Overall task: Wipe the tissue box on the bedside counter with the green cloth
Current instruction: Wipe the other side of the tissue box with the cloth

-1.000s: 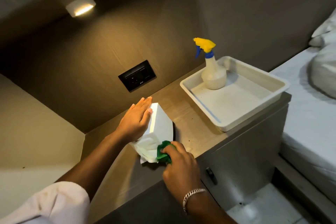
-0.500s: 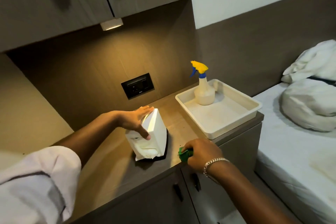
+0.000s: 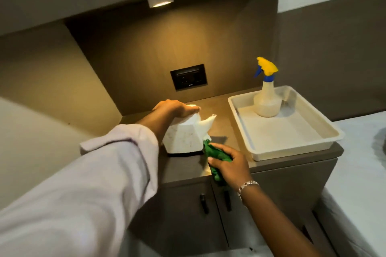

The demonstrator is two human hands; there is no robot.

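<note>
Contact returns: right hand [image 3: 228, 164], bunching the crumpled green cloth [image 3: 215, 155], is back against the white faceted tissue box [image 3: 183, 139]; left hand [image 3: 177, 107] lies flat on top, so wiping resumes.

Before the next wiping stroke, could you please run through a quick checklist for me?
1. Left hand steadying the white angular tissue box: ok.
2. Crumpled green cloth gripped in right hand: ok.
3. Cloth against the box's right lower corner: ok.
4. Box flat on the brown wooden bedside counter: cannot tell; it looks tilted.
5. Protruding tissue clear of the cloth: cannot tell.
6. Yellow-capped spray bottle upright in the cream plastic tray, out of the way: ok.
</note>
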